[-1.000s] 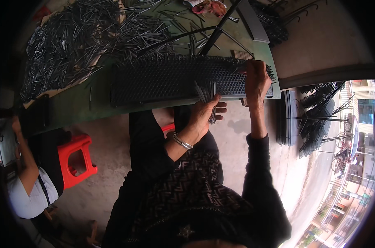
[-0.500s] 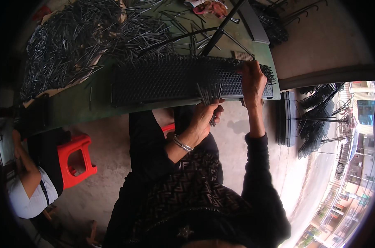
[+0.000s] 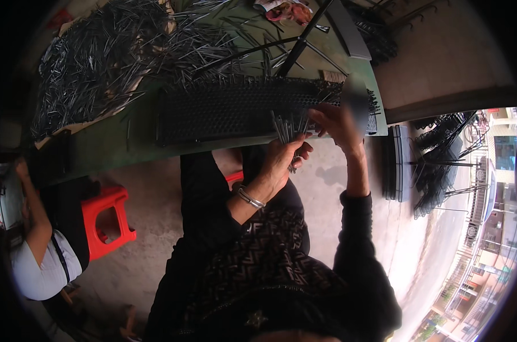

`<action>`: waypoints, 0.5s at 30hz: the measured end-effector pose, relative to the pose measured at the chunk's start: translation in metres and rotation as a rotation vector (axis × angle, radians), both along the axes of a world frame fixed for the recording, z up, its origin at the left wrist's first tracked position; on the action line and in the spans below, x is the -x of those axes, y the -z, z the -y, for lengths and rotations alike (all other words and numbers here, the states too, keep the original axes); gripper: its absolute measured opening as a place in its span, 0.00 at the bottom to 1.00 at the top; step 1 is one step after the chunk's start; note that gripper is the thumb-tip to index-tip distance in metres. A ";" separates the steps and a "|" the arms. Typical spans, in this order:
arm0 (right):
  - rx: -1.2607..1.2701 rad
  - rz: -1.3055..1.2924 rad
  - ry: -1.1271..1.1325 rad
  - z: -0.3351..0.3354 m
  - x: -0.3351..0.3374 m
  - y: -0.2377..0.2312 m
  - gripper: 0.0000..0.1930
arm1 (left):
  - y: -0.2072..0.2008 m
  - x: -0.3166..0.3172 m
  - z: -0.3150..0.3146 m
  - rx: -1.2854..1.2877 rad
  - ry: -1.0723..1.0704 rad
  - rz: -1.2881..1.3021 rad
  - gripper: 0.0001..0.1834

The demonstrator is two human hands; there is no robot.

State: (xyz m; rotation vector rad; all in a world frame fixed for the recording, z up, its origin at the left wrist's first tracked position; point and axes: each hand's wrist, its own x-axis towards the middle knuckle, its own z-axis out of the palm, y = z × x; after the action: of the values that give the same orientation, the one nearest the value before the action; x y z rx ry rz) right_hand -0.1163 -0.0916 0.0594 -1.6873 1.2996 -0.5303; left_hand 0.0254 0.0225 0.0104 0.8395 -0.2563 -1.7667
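My left hand (image 3: 278,162) is closed around a bundle of thin dark rods (image 3: 287,126), their ends fanning up past the fingers. My right hand (image 3: 339,126) is beside the bundle's upper ends, thumb and forefinger apart; no rod shows between them. Just beyond both hands lies a long black perforated panel (image 3: 213,117) on the table's near edge. Many short rods stand upright in its holes along the far side and at the right end. A grey blur covers part of the panel's right end.
A large heap of loose dark rods (image 3: 93,68) covers the green table's (image 3: 107,149) far left. A dark metal frame (image 3: 295,57) stands behind the panel. A red stool (image 3: 107,222) and a person in a white top (image 3: 45,265) are at left. Wire racks (image 3: 435,165) stand at right.
My right hand has come down and left from the panel's right end to the bundle's tips, its fingers parting. My left hand stays nearly still with the rods.
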 end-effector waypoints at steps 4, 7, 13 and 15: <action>-0.175 0.179 -0.202 -0.005 0.012 0.003 0.11 | -0.010 0.001 -0.002 -0.008 0.064 0.068 0.13; -0.206 0.206 -0.181 -0.009 0.014 -0.003 0.08 | -0.013 -0.001 -0.004 -0.004 0.117 0.107 0.13; -0.174 0.266 -0.044 -0.010 0.023 -0.015 0.05 | -0.007 -0.002 -0.001 -0.011 0.080 0.105 0.14; -0.101 0.288 0.023 -0.009 0.025 -0.018 0.05 | -0.001 0.001 0.000 -0.042 0.079 0.109 0.15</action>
State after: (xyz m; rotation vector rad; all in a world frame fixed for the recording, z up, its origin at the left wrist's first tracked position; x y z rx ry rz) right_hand -0.1418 -0.0823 0.0775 -1.4546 1.1188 -0.6828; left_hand 0.0248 0.0221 0.0115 0.9689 -0.3287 -1.8076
